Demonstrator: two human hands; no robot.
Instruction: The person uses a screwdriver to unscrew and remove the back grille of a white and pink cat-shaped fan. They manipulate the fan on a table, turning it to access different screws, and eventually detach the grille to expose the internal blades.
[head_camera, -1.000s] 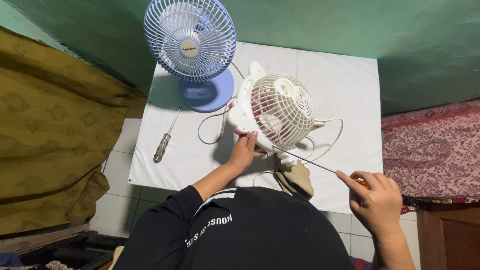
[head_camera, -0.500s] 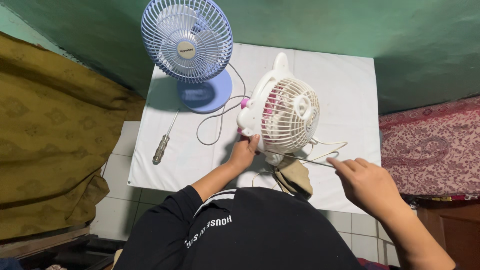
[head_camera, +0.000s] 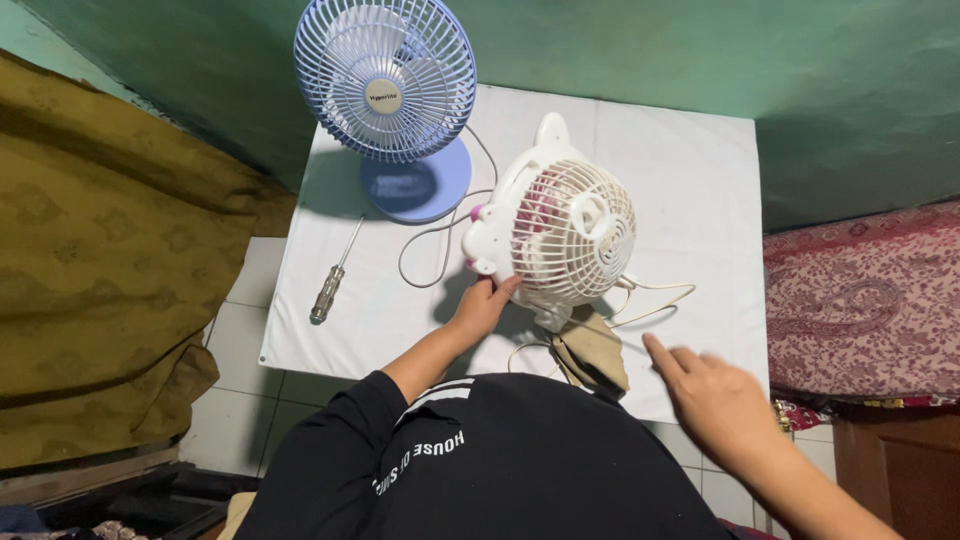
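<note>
My left hand (head_camera: 482, 305) grips the lower left rim of a small white fan (head_camera: 570, 235) with a round grille and pink blades inside. The fan stands tilted on a white sheet (head_camera: 700, 190). Motion-blurred, my right hand (head_camera: 712, 398) hovers over the sheet's near right part with its fingers spread and a forefinger stretched out; I see nothing in it. A brown cloth (head_camera: 592, 355) lies under the fan, between my two hands. The fan's white cord (head_camera: 655, 300) loops to the right of the grille.
A blue fan (head_camera: 385, 90) stands upright on its round base at the far left of the sheet. A screwdriver (head_camera: 333, 272) lies near the left edge. An olive curtain (head_camera: 100, 270) hangs at left, a patterned red cloth (head_camera: 860, 300) at right, and a green wall behind.
The white fan has shifted right and turned its grille more towards me. The thin rod that my right hand held is gone from it, and the hand has opened.
</note>
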